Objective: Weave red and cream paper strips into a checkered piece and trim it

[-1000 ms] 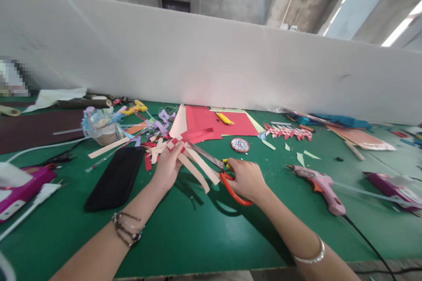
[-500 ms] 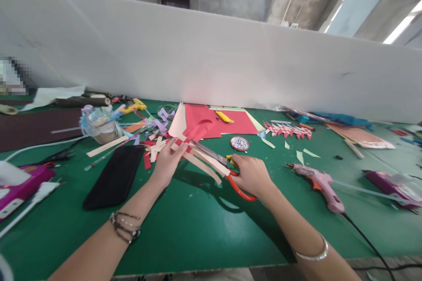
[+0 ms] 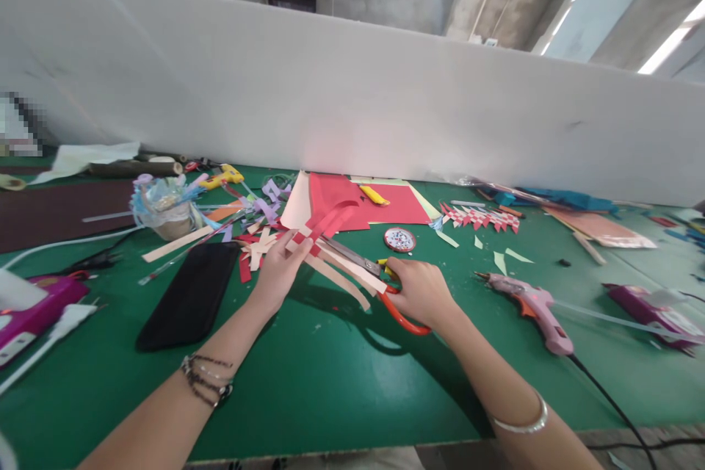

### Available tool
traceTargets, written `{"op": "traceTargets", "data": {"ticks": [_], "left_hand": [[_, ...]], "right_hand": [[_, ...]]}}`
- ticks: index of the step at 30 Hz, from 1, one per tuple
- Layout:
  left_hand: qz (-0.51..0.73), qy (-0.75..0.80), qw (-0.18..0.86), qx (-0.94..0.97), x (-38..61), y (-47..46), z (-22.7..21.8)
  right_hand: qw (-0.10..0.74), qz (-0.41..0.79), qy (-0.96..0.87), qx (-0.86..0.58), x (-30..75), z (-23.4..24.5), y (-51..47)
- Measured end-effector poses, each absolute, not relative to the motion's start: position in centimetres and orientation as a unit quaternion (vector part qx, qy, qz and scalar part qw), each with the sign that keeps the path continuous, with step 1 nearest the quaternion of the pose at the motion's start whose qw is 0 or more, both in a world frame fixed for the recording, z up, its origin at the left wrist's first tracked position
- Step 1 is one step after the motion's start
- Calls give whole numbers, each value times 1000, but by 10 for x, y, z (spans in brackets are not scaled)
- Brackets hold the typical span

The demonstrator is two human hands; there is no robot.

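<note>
My left hand (image 3: pixel 280 270) pinches a small piece of woven paper strips (image 3: pixel 300 239), red and pale pink in a checkered pattern. Loose red strips reach up and away from it, and pale strips (image 3: pixel 344 283) trail toward the lower right. In my right hand (image 3: pixel 421 288) are scissors (image 3: pixel 405 317) with red and yellow handles. Their blades lie along the pale strips close to the weave; how far apart the blades stand is hard to make out. Beyond my hands lie red paper sheets (image 3: pixel 405 204) with a yellow cutter (image 3: pixel 374 195) on top.
Left of my hands are a black phone-shaped object (image 3: pixel 190 297), paper scraps (image 3: pixel 261 250) and a plastic-wrapped cup (image 3: pixel 165 209). A pink glue gun (image 3: pixel 532 305) lies right, its cord running to the front edge. A woven zigzag strip (image 3: pixel 479 217) and round tin (image 3: pixel 399 239) sit farther back.
Almost nothing differs. My hands, the scissors and the woven paper keep the same position, while the view shifts very slightly.
</note>
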State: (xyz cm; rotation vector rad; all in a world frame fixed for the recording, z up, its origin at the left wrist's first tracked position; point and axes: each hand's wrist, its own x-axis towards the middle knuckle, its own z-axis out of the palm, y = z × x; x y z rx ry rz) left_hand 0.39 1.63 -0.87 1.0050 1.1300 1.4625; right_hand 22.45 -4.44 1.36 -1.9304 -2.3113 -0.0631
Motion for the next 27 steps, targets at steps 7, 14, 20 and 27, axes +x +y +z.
{"op": "traceTargets", "data": {"ticks": [7, 14, 20, 27], "left_hand": [[566, 465, 479, 484, 4, 15, -11], [573, 446, 516, 455, 6, 16, -12], [578, 433, 520, 457, 7, 18, -17], [583, 411, 531, 457, 5, 19, -23]], "right_hand": [[78, -23, -771, -632, 225, 12, -44], [79, -17, -769, -634, 224, 12, -44], [77, -4, -772, -631, 224, 9, -43], [85, -5, -776, -625, 225, 8, -44]]}}
